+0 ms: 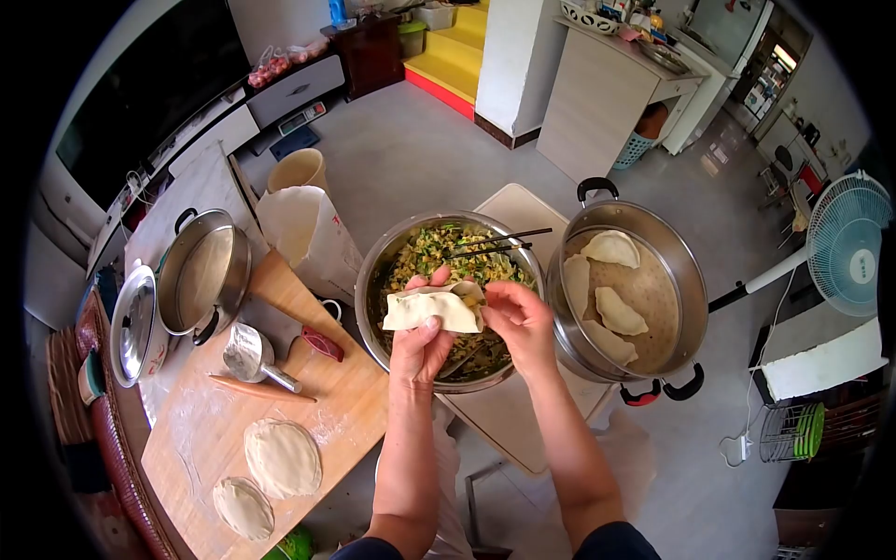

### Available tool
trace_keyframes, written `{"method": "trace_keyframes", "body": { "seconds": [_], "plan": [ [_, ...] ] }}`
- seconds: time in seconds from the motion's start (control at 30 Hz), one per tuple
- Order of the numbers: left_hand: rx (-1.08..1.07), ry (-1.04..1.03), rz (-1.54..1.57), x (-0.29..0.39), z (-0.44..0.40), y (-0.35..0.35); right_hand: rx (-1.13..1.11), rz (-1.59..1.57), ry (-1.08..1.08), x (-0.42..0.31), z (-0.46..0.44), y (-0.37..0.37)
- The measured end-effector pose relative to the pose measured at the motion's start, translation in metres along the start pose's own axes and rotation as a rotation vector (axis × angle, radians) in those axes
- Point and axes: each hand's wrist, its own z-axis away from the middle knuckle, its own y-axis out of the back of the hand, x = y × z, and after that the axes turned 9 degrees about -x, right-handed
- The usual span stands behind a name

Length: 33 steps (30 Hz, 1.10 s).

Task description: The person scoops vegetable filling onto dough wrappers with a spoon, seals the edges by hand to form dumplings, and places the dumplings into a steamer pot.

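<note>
A large folded dumpling (434, 310) of pale dough lies across the fingers of my left hand (422, 353), whose thumb presses its near side. My right hand (523, 322) pinches the dumpling's right end, where a bit of filling shows at the opening. Both hands are above a big metal bowl (371, 347) of chopped green and yellow filling (439, 245). Dark chopsticks (509, 239) rest in the bowl, their ends over its right rim. On the right, a steamer pot (686, 271) contains several shaped dumplings (621, 311).
On the wooden board (345, 411) at left lie two dough rounds (282, 457), a rolling pin (261, 388) and a metal scoop (247, 353). Behind them stand another pot (238, 252) and a lid (133, 322). A fan (849, 243) stands at far right.
</note>
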Motion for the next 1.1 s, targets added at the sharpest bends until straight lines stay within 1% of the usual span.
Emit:
{"method": "trace_keyframes", "body": {
  "seconds": [0.07, 0.1, 0.2, 0.3, 0.4, 0.5, 0.6, 0.7, 0.8, 0.83, 0.93, 1.0, 1.03, 1.1],
  "plan": [
    [0.014, -0.001, -0.014, 0.002, 0.001, -0.001, 0.045, -0.080, -0.060, -0.010, 0.002, 0.002],
    [0.026, -0.002, -0.027, 0.002, 0.002, 0.001, 0.071, -0.079, -0.055, -0.007, 0.004, 0.004],
    [0.046, -0.002, -0.052, 0.001, 0.002, 0.006, 0.031, 0.158, 0.204, 0.000, 0.007, 0.007],
    [0.052, -0.009, -0.033, 0.001, 0.002, 0.007, 0.031, 0.290, 0.212, -0.004, 0.011, 0.002],
    [0.071, -0.021, -0.005, -0.002, 0.003, 0.008, 0.058, 0.341, 0.247, -0.007, 0.007, -0.002],
    [0.069, -0.008, -0.005, -0.006, 0.002, 0.005, 0.082, 0.541, 0.292, -0.007, -0.001, -0.009],
    [0.053, 0.009, -0.003, -0.010, 0.001, 0.004, 0.056, 0.681, 0.361, -0.019, -0.006, -0.007],
    [0.073, 0.008, -0.021, -0.009, 0.002, 0.008, -0.039, 0.852, 0.462, -0.012, -0.012, 0.003],
    [0.071, -0.022, -0.050, -0.002, 0.002, 0.010, 0.119, 0.885, 0.374, -0.012, -0.011, 0.012],
    [0.067, -0.038, -0.054, 0.001, 0.001, 0.011, 0.136, 0.916, 0.326, -0.013, -0.010, 0.012],
    [0.059, -0.063, -0.063, 0.004, -0.001, 0.008, 0.075, 0.863, 0.340, -0.010, -0.008, 0.009],
    [0.067, -0.052, -0.064, 0.005, 0.002, 0.011, 0.010, 0.894, 0.435, -0.018, -0.007, -0.004],
    [0.069, -0.050, -0.065, 0.004, 0.003, 0.011, -0.034, 0.843, 0.383, -0.020, -0.007, -0.010],
    [0.066, -0.045, -0.068, 0.003, 0.001, 0.012, -0.064, 0.861, 0.392, -0.018, -0.010, -0.010]
  ]
}}
